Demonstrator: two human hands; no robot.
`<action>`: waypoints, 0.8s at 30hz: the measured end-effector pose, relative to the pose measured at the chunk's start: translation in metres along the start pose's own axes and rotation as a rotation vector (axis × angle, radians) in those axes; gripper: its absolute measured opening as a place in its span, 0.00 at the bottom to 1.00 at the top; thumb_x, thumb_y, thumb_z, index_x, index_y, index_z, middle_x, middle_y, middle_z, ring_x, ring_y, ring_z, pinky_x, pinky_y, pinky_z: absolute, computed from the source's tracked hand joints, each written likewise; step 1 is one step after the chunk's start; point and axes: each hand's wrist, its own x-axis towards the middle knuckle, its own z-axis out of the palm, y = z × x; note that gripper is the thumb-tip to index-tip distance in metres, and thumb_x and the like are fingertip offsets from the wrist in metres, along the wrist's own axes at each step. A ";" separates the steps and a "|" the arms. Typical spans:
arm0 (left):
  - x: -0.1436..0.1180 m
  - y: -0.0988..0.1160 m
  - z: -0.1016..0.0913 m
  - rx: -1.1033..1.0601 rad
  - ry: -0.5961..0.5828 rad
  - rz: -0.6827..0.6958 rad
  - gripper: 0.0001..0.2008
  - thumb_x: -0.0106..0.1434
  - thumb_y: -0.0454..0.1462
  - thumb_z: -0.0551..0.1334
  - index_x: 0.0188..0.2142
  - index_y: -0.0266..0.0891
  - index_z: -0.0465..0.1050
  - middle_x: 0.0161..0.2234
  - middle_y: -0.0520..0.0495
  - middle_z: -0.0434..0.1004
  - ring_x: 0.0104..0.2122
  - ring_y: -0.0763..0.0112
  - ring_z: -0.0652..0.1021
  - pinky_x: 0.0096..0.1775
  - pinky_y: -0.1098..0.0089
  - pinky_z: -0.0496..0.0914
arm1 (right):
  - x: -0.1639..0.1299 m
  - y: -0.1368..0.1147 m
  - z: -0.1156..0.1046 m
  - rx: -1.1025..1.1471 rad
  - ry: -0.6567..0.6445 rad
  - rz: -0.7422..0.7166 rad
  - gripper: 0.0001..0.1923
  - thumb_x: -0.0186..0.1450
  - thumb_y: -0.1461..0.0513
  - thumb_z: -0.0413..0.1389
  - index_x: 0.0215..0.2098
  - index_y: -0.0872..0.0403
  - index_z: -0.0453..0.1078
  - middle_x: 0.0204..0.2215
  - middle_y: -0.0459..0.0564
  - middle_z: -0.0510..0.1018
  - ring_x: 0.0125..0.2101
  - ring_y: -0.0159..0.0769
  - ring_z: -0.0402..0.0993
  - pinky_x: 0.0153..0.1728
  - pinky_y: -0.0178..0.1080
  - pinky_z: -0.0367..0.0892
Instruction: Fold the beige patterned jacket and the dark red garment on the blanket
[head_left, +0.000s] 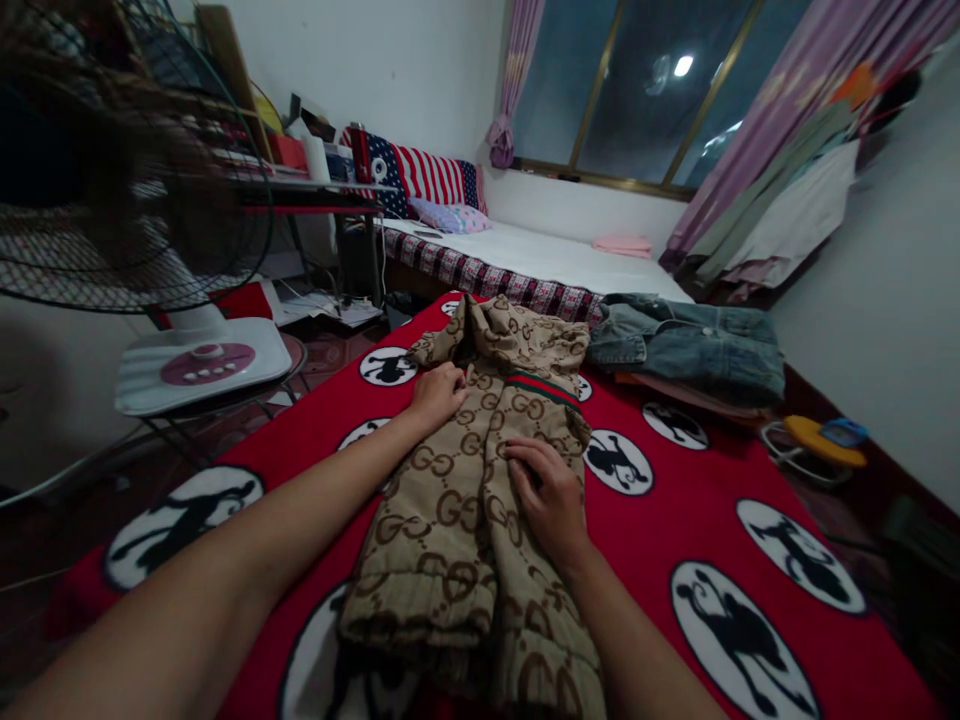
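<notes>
A tan jacket (461,450) with a brown interlocking-letter pattern lies lengthwise on a red cloth. A green and red stripe crosses its upper right part, and two gathered ends point towards me. At the jacket's left edge, my left hand (439,398) has its fingers curled in on the fabric. My right hand (551,495) rests on the right half of the jacket, below the stripe. Its fingers are stretched out, slightly bent and apart, with no fabric gripped that I can see.
The red cloth (637,540) bears black figures in white ovals. Folded denim clothing (690,345) lies at the back right. A fan (195,290) stands on a stool at left, near a cluttered desk (322,190). Behind is a bed (525,250); clothes (795,210) hang at right.
</notes>
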 end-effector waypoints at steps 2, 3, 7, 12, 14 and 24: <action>0.004 -0.007 -0.003 -0.023 -0.009 0.039 0.05 0.61 0.37 0.60 0.34 0.39 0.74 0.37 0.44 0.77 0.39 0.62 0.77 0.39 0.67 0.68 | 0.000 0.002 0.000 0.013 0.003 0.011 0.10 0.67 0.63 0.52 0.41 0.51 0.75 0.43 0.53 0.79 0.46 0.40 0.74 0.49 0.45 0.68; 0.006 -0.012 -0.007 -0.030 -0.011 0.053 0.05 0.61 0.36 0.60 0.35 0.38 0.74 0.37 0.43 0.77 0.39 0.62 0.77 0.40 0.67 0.68 | 0.000 0.003 0.000 0.021 0.008 0.018 0.10 0.67 0.63 0.52 0.41 0.51 0.75 0.43 0.53 0.79 0.46 0.39 0.74 0.50 0.45 0.68; 0.010 -0.039 -0.024 0.025 -0.008 0.067 0.05 0.60 0.33 0.59 0.35 0.37 0.73 0.36 0.42 0.77 0.39 0.60 0.76 0.41 0.66 0.68 | 0.000 0.004 0.000 0.038 0.024 0.040 0.10 0.67 0.63 0.52 0.41 0.51 0.75 0.42 0.53 0.79 0.46 0.39 0.73 0.50 0.46 0.68; -0.002 -0.053 -0.048 0.183 -0.042 0.108 0.12 0.57 0.36 0.63 0.43 0.40 0.73 0.45 0.41 0.74 0.47 0.55 0.73 0.47 0.62 0.68 | 0.001 0.004 0.000 0.049 0.017 0.065 0.10 0.66 0.63 0.51 0.41 0.52 0.75 0.42 0.53 0.79 0.46 0.39 0.73 0.51 0.45 0.67; -0.017 -0.046 -0.058 0.147 -0.029 0.199 0.20 0.57 0.42 0.65 0.48 0.40 0.72 0.50 0.39 0.71 0.52 0.53 0.70 0.53 0.59 0.65 | 0.001 0.004 0.000 0.056 0.017 0.076 0.10 0.66 0.64 0.51 0.41 0.52 0.75 0.41 0.53 0.79 0.45 0.39 0.73 0.51 0.44 0.67; -0.169 0.016 -0.083 -0.136 -0.585 0.643 0.32 0.69 0.49 0.51 0.68 0.40 0.48 0.69 0.39 0.46 0.67 0.55 0.53 0.64 0.53 0.50 | 0.004 0.005 0.001 0.055 0.042 0.164 0.14 0.64 0.65 0.53 0.47 0.53 0.72 0.41 0.52 0.75 0.38 0.36 0.73 0.42 0.39 0.68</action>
